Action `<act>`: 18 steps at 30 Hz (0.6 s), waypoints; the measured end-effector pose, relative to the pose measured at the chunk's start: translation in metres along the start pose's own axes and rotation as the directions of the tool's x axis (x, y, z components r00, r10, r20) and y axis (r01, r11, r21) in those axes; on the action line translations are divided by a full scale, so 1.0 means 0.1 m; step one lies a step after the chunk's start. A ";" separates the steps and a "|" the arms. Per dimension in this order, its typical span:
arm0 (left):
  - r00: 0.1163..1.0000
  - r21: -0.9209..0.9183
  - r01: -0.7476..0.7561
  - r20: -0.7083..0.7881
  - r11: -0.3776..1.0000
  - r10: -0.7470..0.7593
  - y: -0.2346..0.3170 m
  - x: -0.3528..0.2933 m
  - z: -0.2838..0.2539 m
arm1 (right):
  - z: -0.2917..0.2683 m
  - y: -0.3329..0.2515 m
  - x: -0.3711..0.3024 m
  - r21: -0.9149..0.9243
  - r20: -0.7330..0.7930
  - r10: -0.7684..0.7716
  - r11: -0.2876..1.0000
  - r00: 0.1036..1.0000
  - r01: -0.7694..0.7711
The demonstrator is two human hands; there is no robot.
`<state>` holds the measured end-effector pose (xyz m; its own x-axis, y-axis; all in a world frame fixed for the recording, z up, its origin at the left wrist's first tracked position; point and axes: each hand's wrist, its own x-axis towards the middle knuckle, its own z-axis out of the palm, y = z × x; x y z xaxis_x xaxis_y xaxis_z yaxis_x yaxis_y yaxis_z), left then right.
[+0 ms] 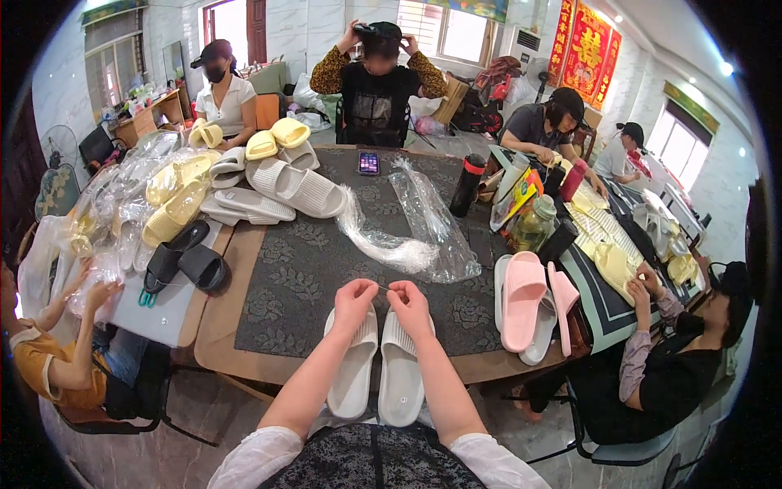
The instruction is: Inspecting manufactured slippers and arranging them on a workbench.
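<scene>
My left hand [356, 300] and my right hand [409, 306] are close together above a pair of light grey slippers, each pinching a thin strand [383, 287] that runs between the fingertips. The left grey slipper [350, 379] and the right grey slipper [401, 389] lie side by side at the table's near edge, toes partly behind my hands and wrists. Just beyond my hands is a bundle of fine white strands [411, 256], spilling along a clear plastic bag [436, 224].
Grey and yellow slippers [297, 187] are piled at the left, near black slippers [204, 267]. Pink slippers [524, 297] stand at the right, by a glass jar [535, 224] and a black bottle [467, 186]. A phone [369, 164] lies at the far edge. Several people sit around.
</scene>
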<state>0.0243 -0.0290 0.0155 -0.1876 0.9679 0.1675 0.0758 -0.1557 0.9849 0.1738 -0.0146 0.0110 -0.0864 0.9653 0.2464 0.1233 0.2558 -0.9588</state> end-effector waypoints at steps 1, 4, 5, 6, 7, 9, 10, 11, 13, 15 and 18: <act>0.998 -0.065 0.006 -0.064 0.998 -0.010 -0.02 0.01 -0.02 | 0.01 -0.02 -0.01 0.010 -0.053 0.001 1.000 0.999 -0.001; 0.992 -0.189 0.037 -0.111 0.981 -0.059 0.00 0.01 -0.02 | 0.00 -0.06 -0.02 0.032 -0.033 0.012 0.999 0.999 -0.010; 0.998 -0.121 0.040 -0.037 0.992 -0.045 0.01 -0.01 -0.02 | 0.00 -0.04 -0.02 0.032 -0.035 0.012 0.999 0.999 -0.011; 0.999 -0.053 0.036 0.035 0.998 -0.034 0.03 -0.02 -0.03 | 0.00 -0.03 -0.01 0.010 0.006 -0.009 1.000 1.000 0.009; 0.999 -0.054 0.035 0.034 0.998 -0.034 0.01 -0.02 -0.02 | 0.01 -0.02 -0.01 -0.011 0.048 -0.029 1.000 0.998 0.029; 0.997 -0.004 0.017 0.070 1.000 -0.016 -0.03 -0.02 0.00 | 0.00 -0.04 -0.02 0.027 0.028 -0.006 1.000 1.000 0.005; 0.997 -0.004 0.016 0.070 1.000 -0.016 -0.02 -0.01 0.00 | 0.00 -0.06 -0.02 0.064 0.007 0.019 0.998 1.000 -0.019; 1.000 -0.071 0.019 -0.008 0.997 -0.020 -0.02 -0.01 0.00 | 0.00 -0.04 0.00 0.063 0.007 0.018 0.998 1.000 -0.019; 0.996 -0.135 0.016 -0.082 0.991 -0.028 0.01 -0.01 0.01 | -0.02 -0.02 0.01 0.062 -0.123 0.006 0.998 0.992 0.001; 0.999 -0.159 0.018 -0.034 0.987 -0.023 -0.01 0.01 -0.01 | -0.02 -0.07 0.00 0.052 -0.059 -0.007 0.999 0.998 0.010; 0.996 -0.026 -0.027 0.083 0.999 0.029 -0.07 0.00 -0.01 | 0.01 -0.04 0.00 0.026 0.019 -0.036 0.999 0.999 0.036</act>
<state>0.0227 -0.0279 0.0086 -0.1035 0.9760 0.1916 0.0553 -0.1867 0.9809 0.1723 -0.0157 0.0146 -0.1100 0.9542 0.2783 0.0949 0.2888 -0.9527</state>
